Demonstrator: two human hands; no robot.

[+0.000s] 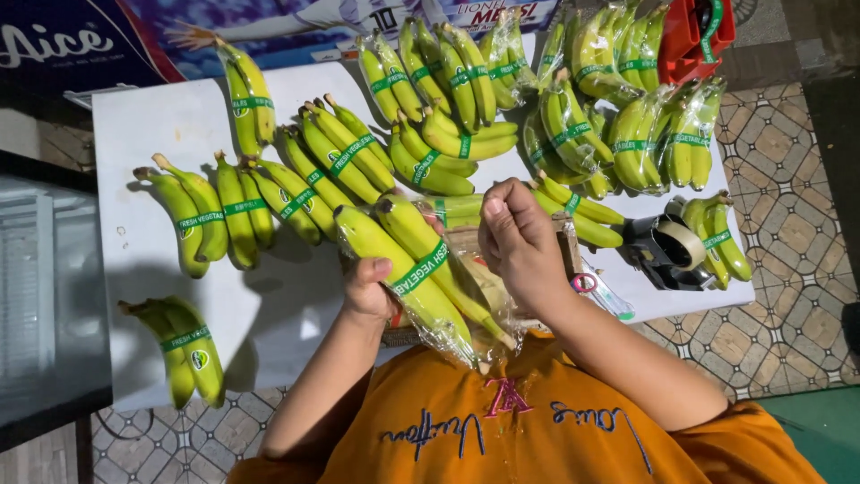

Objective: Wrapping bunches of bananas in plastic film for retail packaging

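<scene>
We are gripping a banana bunch in our left hand: the fingers are wrapping under it from the left and the thumb is pressing on top beside its green band. The bunch is lying diagonally across the left palm, tips pointing up-left, stalk end down toward our orange shirt, held above the near edge of the worktop. A clear plastic bag is covering its lower part.

Our right hand is sitting just right of the bunch, its fingers curled in and pinching the top edge of the bag; we cannot tell exactly how much film they are catching.

Moving outward, unbagged banded bunches are lying in a row on the white worktop left of and beyond the hands, with one small bunch apart at the near-left corner. Bagged bunches are piling up at the far right. A black tape dispenser is standing right of the right hand, with another bunch just past it. A red crate-like thing is showing at the top right, and patterned floor tiles are running beyond the worktop.
</scene>
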